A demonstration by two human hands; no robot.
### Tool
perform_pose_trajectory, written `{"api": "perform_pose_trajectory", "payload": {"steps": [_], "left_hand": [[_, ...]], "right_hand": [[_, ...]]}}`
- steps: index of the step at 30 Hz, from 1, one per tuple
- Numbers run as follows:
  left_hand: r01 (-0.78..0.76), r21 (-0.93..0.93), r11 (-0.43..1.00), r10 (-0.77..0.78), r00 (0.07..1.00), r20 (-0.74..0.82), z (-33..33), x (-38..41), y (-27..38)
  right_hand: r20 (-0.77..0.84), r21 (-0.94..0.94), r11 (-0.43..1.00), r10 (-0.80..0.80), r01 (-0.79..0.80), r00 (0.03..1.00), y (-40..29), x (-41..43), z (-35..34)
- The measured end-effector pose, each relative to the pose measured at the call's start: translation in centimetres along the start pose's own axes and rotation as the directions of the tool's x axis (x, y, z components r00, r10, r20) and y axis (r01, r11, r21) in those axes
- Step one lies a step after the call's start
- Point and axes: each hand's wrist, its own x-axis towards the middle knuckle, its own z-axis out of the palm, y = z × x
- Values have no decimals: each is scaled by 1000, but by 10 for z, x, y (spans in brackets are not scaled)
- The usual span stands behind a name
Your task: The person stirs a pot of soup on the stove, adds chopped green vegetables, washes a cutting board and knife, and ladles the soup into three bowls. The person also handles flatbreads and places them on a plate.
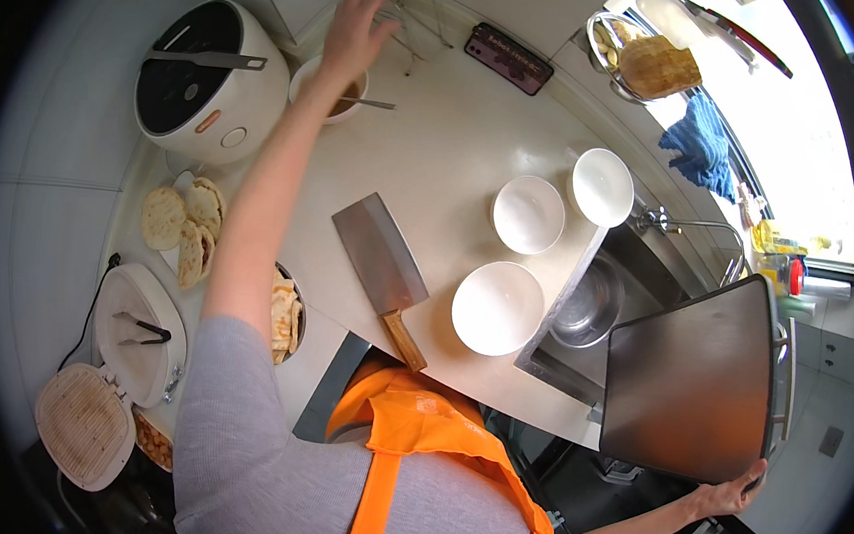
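Note:
My left hand point(356, 24) is stretched to the back corner of the counter, fingers apart and holding nothing. It is beside a metal wire rack point(425, 22); whether the fingers touch the rack is unclear. Under my left wrist stands a white bowl point(304, 80) with brown liquid and a spoon in it. At far right, my right hand point(729, 490) grips the lower corner of a dark rectangular board point(688, 385), tilted up beside and partly over the sink point(562, 372). A cleaver point(382, 248) with a wooden handle lies flat on the counter between my arms.
White bowls point(497, 308) stand left of the sink, which holds a metal basin point(590, 302). A rice cooker point(249, 95), stuffed flatbreads point(196, 237), a container of flat dough pieces point(285, 320) and an opened electric grill point(87, 425) line the left. A phone point(509, 58) leans against the back wall.

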Motion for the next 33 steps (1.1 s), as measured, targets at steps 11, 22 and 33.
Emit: {"api": "perform_pose_trajectory", "payload": {"steps": [11,22,33], "left_hand": [[106,-49,993,-69,866,495,40,31,-55],[86,-355,931,-95,995,-10,-5,-18,-4],[648,-205,733,-592,757,276,-245,-230,135]], "right_hand": [[-494,-135,962,-274,238,825,-161,15,31],[-1,593,796,-151,122,988,-205,-31,333],[268,900,416,-301,-126,915,-240,-91,561]]}}
